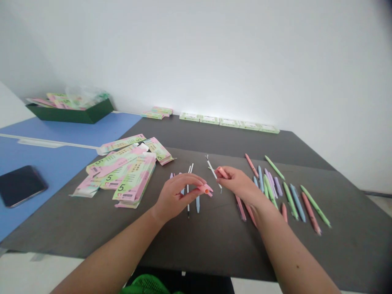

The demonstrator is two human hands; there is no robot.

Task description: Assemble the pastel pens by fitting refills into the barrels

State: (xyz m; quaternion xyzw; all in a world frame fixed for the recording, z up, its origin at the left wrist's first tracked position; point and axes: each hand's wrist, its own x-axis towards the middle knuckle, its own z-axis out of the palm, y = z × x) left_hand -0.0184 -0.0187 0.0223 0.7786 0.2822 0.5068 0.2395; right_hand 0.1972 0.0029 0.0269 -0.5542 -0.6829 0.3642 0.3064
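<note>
Head view showed the left hand (175, 197) pinching a hollow pink plastic tube (205, 189) and the right hand (235, 180) gripping a short pink plastic piece (223, 172), mid-tabletop (214, 245), between printed cardboard boxes (134, 177) leftward and slim pastel pens (310, 209) nearer the right edge.

Phone (23, 185) cut off by left edge, pens (171, 175) partly behind left hand (177, 196), print on green-white boxes (229, 123) illegible

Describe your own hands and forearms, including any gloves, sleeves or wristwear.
The left hand and right hand are human and ungloved. No sleeve, watch or bracelet shows on the left forearm or right forearm. Green mesh fabric, possibly clothing, shows at the bottom edge. Any rings are too small to tell.
</note>
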